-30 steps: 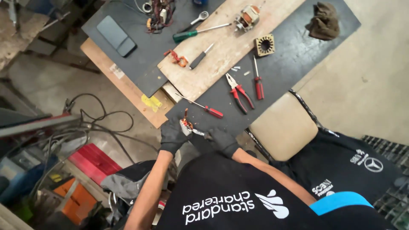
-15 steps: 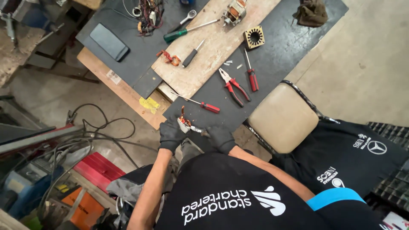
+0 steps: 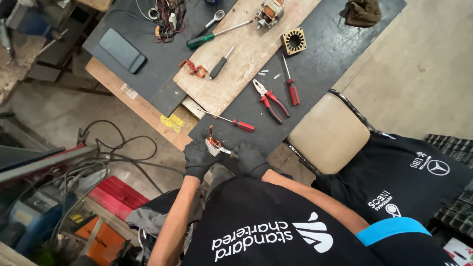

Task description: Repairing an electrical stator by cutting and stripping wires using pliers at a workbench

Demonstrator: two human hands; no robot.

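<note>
— So, what have the two hands got between them?

— Both are gloved in black. The left hand [image 3: 198, 156] is closed round a small wound motor part [image 3: 215, 144] with copper wire sprouting from its top, held just off the near edge of the black mat [image 3: 325, 54]. The right hand [image 3: 250, 156] is curled shut against the same part's other end; whether it pinches a tool there, I cannot tell.

— How far along does it look?

— Partway, I'd judge. Loose copper strands lie up on the wooden board [image 3: 246, 59] beyond the mat, and a laminated stator core [image 3: 294, 41] sits bare on the mat, yet wire remains on the held piece. Just beyond the hands lie a red-handled screwdriver [image 3: 231, 122] and pliers [image 3: 270, 100].
</note>
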